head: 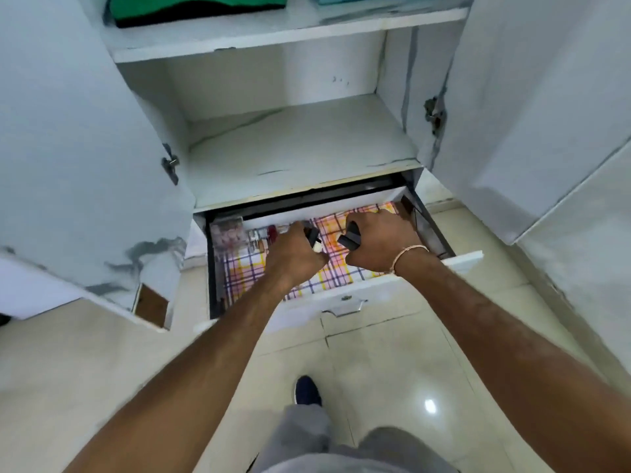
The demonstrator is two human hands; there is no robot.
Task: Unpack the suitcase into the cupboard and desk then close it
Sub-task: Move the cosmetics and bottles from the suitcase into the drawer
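Both hands (341, 247) hold black items over the open drawer (375, 288)

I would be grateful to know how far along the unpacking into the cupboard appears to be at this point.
Done: folded clothes lie on the top shelf. In hand: the left hand and right hand each hold a small dark item over the open drawer. Left: the middle shelf is bare; the suitcase is out of view, so closing it cannot be judged.

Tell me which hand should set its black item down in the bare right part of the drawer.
Right hand, probably: it already holds its black item over that part of the drawer; the left hand hovers nearer the small items.
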